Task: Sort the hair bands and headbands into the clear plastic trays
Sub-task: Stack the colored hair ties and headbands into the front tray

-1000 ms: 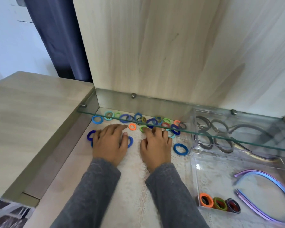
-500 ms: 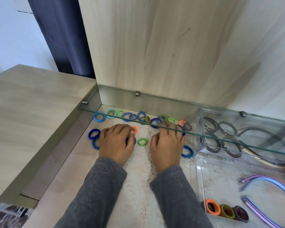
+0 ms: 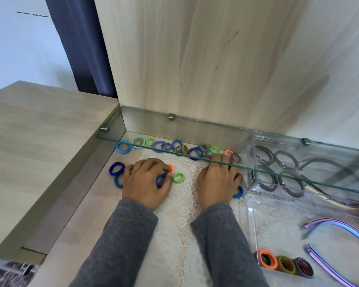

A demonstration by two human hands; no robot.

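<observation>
The left hand (image 3: 146,181) lies just in front of the glass shelf (image 3: 216,137), its fingers curled and pinching an orange band (image 3: 170,168), with a dark blue band (image 3: 160,179) tucked by the thumb. The right hand (image 3: 216,179) pushes bent fingertips under the shelf's edge; what they hold I cannot tell. The loose hair bands (image 3: 160,146) sit in a row under the shelf, and a green band (image 3: 178,177) lies just in front of it. I judge it best to rake the bands out from below the glass first, keeping the knuckles low. They then go to the near tray (image 3: 254,228), in front of the shelf's right end, where 3 sorted bands (image 3: 284,265) stand on edge beside 2 headbands (image 3: 340,225). The bands look like soft, ribbed elastic rings. The headbands are smooth, stiff arcs with a purple-blue sheen. The tray is hard and clear, and the lace mat (image 3: 174,224) is perforated and may snag.
</observation>
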